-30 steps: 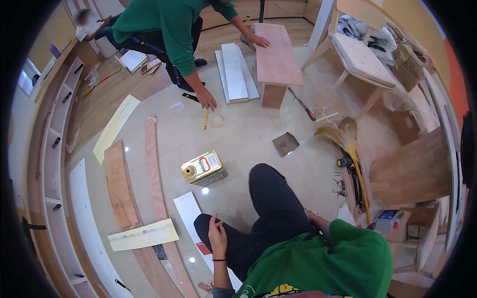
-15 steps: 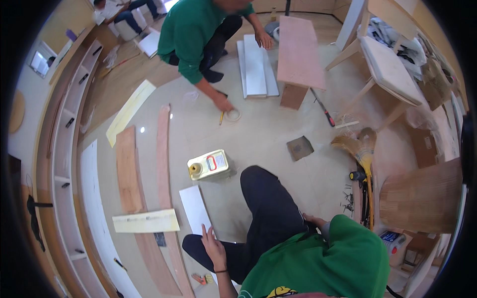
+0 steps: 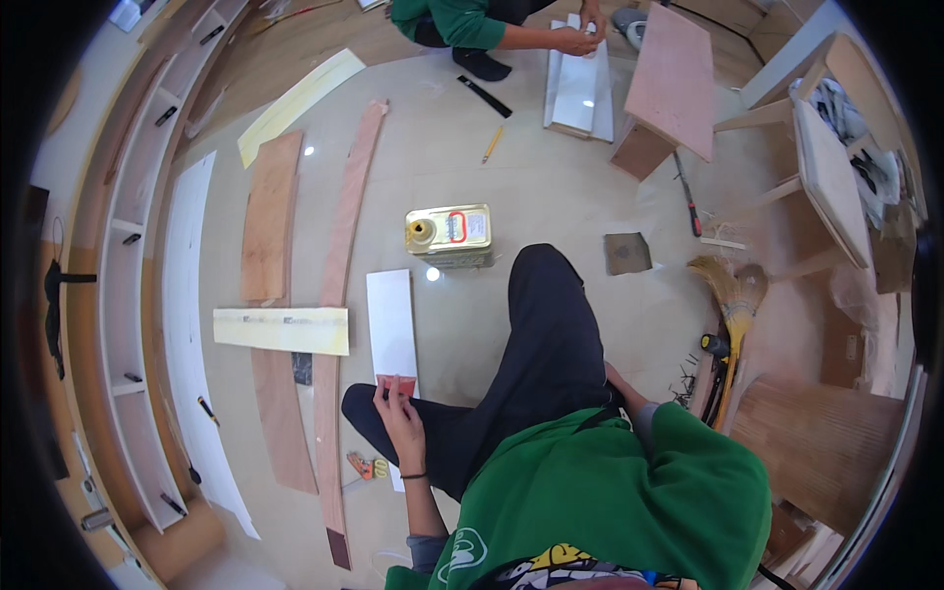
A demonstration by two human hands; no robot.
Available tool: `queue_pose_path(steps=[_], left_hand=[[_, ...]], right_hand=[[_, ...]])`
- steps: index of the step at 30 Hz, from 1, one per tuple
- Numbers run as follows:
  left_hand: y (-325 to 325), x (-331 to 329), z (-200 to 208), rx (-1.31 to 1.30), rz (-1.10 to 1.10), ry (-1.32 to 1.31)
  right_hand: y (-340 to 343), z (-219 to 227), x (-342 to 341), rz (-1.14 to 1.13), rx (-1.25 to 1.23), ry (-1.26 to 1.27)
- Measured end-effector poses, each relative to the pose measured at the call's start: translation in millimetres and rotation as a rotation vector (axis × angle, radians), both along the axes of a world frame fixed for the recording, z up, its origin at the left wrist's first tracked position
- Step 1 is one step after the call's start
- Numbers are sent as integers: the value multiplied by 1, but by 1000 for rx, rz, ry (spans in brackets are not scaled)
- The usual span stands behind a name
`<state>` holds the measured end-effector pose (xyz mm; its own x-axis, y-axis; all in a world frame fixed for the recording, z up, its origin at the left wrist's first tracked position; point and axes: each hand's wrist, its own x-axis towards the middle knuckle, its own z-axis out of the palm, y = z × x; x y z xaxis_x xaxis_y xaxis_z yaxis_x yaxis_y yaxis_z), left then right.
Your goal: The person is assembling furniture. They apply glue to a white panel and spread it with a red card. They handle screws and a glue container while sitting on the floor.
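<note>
My left hand (image 3: 401,423) holds a small reddish-brown sheet (image 3: 397,384) between its fingers, by my bent left knee. The sheet looks like sandpaper and lies over a long white board (image 3: 391,320) on the floor, which runs on under my left leg. My right hand (image 3: 617,382) rests by my right hip; its fingers are hidden behind my leg. Ahead of my knees stands a gold rectangular tin (image 3: 462,236) with an open spout. Beside my left forearm lies an orange-handled tool (image 3: 362,466).
Wooden strips (image 3: 270,216) and a cream strip (image 3: 285,329) lie to my left. A co-worker's hands (image 3: 580,37) are over stacked white boards (image 3: 580,93). A pencil (image 3: 493,145) and a black flat tool (image 3: 484,96) lie ahead. Right are a broom (image 3: 733,300) and a chair (image 3: 826,167).
The reddish-brown sheet now shows in my left hand. The co-worker's hand has left the floor for the white boards, and the ring-shaped roll is gone from the floor. My view has shifted.
</note>
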<state>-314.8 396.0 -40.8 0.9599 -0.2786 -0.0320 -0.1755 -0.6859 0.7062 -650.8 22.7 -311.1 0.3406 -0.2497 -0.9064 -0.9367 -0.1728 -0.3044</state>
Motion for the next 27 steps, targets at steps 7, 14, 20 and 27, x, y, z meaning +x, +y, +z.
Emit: queue_pose_path(steps=[7,14,20,27], left_hand=[[0,-10,-3,-112,26,-64],[4,3,-4,-184,54,-115],[-7,12,4,-209,36,-100],[-11,21,17,-152,91,-165]], right_hand=[[6,14,43,-12,-52,-148],[21,16,-13,25,-47,-93],[-4,31,-104,36,19,94],[-10,26,-56,-30,-66,-39]])
